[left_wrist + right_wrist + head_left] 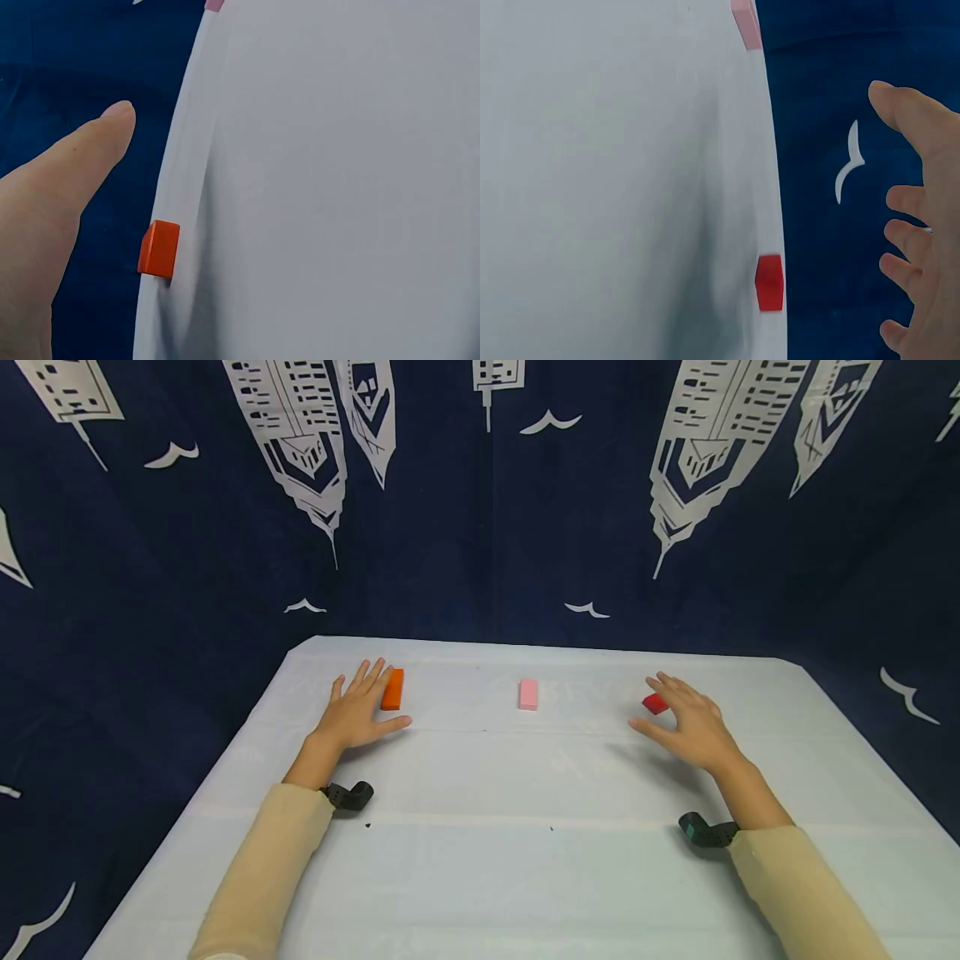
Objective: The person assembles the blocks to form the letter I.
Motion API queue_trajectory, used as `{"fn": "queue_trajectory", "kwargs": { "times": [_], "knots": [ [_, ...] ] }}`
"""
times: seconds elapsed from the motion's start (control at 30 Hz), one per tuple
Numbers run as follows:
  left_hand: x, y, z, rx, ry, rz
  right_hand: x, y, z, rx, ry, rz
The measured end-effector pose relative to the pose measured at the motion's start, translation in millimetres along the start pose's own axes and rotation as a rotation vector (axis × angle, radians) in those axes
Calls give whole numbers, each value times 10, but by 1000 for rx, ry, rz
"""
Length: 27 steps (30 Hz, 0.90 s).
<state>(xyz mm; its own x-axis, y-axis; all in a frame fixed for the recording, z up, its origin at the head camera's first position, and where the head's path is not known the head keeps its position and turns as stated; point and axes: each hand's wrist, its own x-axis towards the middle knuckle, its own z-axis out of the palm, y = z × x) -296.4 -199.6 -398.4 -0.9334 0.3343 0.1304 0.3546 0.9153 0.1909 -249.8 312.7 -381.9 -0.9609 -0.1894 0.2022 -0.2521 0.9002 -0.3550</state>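
Observation:
Three blocks lie spread across a white table: an orange block (393, 690) at the left, a pink block (528, 694) in the middle and a red block (655, 703) at the right. My left hand (358, 710), fingers spread, is just left of the orange block and overlaps its edge in the head view. The left wrist view shows the orange block (159, 249) apart from the thumb. With fingers apart, my right hand (693, 727) partly covers the red block in the head view. In the right wrist view the red block (769, 283) stands clear of the fingers.
The white table (465, 877) has a far edge just beyond the blocks. Behind it hangs a dark blue cloth (450, 543) with white building and bird prints. Two tiny dark specks lie on the table between the forearms.

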Motion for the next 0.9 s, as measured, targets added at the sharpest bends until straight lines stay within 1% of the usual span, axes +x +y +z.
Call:
{"fn": "queue_trajectory", "kwargs": {
  "times": [0.17,0.37,0.6,0.9],
  "knots": [
    [60,2,-4,-21,-13,-4,116,-93,43,30,12,-50],
    [173,-20,16,-32,-17,-4,243,-180,145,46,25,-98],
    [248,-40,35,-45,-38,-12,367,-316,257,71,-20,-102],
    [308,-74,72,-65,-66,-51,569,-512,407,85,-57,-109]
  ]
}}
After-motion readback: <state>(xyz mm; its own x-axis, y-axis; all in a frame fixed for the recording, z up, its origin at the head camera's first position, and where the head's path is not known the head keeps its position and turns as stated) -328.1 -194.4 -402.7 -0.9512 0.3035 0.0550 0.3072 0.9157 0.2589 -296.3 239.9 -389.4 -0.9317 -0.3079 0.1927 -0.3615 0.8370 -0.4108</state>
